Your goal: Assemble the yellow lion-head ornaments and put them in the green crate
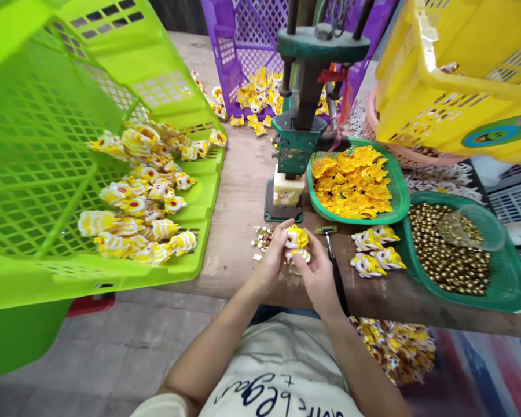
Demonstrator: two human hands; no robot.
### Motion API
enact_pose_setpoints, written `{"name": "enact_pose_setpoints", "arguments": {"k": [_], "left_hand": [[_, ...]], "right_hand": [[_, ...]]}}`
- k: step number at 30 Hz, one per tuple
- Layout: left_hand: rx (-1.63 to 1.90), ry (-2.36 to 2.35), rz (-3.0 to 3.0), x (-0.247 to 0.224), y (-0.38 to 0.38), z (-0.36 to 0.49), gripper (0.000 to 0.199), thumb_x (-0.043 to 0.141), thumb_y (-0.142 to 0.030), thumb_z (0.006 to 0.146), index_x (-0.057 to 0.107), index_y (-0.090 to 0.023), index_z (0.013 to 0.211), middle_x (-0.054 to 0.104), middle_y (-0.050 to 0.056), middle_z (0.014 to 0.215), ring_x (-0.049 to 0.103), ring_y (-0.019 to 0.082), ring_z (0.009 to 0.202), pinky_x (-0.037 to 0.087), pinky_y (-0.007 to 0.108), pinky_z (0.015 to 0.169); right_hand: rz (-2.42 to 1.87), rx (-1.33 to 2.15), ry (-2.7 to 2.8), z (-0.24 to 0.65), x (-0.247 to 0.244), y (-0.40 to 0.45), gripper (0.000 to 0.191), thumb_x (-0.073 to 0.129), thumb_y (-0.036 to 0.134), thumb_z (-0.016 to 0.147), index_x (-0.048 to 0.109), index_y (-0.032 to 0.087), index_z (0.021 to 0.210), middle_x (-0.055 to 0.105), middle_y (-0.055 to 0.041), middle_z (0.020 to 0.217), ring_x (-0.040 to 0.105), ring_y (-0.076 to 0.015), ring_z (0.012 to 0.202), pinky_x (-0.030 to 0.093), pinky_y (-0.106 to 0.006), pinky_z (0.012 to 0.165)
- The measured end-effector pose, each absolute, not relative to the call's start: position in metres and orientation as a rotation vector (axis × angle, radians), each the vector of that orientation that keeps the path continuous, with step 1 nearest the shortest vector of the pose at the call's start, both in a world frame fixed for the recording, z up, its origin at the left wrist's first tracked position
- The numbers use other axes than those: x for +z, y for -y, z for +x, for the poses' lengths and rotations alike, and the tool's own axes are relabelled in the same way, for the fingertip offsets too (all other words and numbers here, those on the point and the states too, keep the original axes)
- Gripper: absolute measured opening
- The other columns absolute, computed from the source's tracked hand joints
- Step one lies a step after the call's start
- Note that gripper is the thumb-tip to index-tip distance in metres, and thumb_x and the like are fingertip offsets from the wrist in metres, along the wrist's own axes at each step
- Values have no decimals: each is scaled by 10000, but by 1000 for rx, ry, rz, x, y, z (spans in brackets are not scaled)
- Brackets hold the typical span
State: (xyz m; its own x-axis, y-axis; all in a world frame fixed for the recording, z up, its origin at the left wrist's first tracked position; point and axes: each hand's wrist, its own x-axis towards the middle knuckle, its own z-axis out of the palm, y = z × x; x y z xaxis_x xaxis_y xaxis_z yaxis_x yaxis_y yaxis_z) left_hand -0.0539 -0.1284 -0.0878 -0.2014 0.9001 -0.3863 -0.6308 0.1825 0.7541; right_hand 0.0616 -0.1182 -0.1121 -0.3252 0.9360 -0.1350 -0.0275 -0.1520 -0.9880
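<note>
Lime crate (pixel 69 211) stands left of the press (pixel 299 139); in front of the press, left hand (pixel 272 255) and right hand (pixel 319 273) curl a closed grip around a toy (pixel 296 237).

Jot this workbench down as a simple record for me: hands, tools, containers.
Left fingers: on small, glossy yellow-and-white plastic item
Right fingers: on same item
Machine: green-and-black metal press, beyond the item
Hand tool: black-handled hammer, on brown table
Left container: lime-green plastic crate, yellow-and-white pieces inside
Right container: green plastic basket, round gold-coloured beads inside
</note>
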Motion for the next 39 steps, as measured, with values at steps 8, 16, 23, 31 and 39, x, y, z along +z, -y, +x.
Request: {"name": "enact_pose_setpoints", "arguments": {"k": [8,16,23,31,39], "left_hand": [[1472,-1295,477,-97,116,-91,362,676,-369,768,715,-179,1073,691,42,947,598,164,830,437,236,681],[1507,-1207,580,-126,97,-101,429,655,-362,817,692,-166,1197,683,97,1134,624,195,970,487,263,803],[1624,-1319,674,-128,81,-98,390,644,-338,847,666,-162,1195,605,85,1146,612,168,963,513,250,796],[1432,-1783,1395,-126,79,-110,172,571,-277,932,642,-168,1044,647,83,1022,636,186,922,507,310,825],[1317,-1881,1657,-126,77,-114,182,490,-265,974,633,-161,1017,688,85,955,660,194,873,520,307,777]], "right_hand": [[-1107,1829,1213,58,-108,87,515,453,614,912,615,175,1128,709,-92,907,653,-191,686,504,-293,527],[-1323,615,1885,13,-102,60,441,622,360,866,576,172,1261,550,-160,1138,566,-294,1074,488,-454,943],[-1187,479,1875,-3,-120,48,370,567,236,901,493,187,1261,481,-156,1197,494,-280,1168,441,-455,1006],[-1149,363,1904,3,-129,38,149,437,201,966,563,180,1042,578,-113,1020,569,-227,969,512,-406,869],[-908,160,1920,10,-139,26,161,464,152,973,618,179,1013,660,-103,969,629,-192,949,544,-369,856]]}}
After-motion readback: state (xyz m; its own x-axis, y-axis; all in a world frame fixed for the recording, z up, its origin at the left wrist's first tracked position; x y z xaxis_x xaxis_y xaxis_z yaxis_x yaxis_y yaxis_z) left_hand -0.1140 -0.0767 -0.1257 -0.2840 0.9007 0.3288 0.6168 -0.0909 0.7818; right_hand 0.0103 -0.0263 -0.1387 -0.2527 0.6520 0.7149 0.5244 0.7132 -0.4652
